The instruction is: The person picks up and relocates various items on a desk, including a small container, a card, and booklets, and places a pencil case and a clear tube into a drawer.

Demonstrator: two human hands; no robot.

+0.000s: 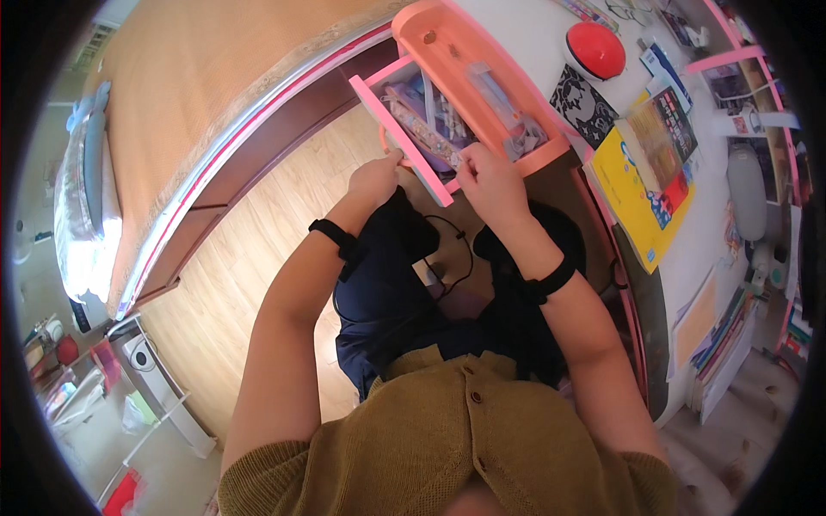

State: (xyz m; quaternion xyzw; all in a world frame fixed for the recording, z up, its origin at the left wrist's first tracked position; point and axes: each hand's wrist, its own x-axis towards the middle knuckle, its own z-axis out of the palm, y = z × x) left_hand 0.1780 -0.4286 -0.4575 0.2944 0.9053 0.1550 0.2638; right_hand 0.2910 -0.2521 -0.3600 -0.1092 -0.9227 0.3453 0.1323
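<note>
A pink-fronted drawer is pulled out from under an orange tray-like top. My left hand is at the drawer's front, its fingers closed on the near end of the orange handle. Inside the drawer lie a long patterned pencil case, a purple pouch and other items that are hard to make out. Over the drawer's near right corner, my right hand pinches the near end of the patterned case. The fingertips partly hide that end.
The orange top holds a clear packet and a greyish bundle. On the white desk to the right lie a red ball-shaped object, a yellow book and other books. A bed stands left; a black cord hangs between my knees.
</note>
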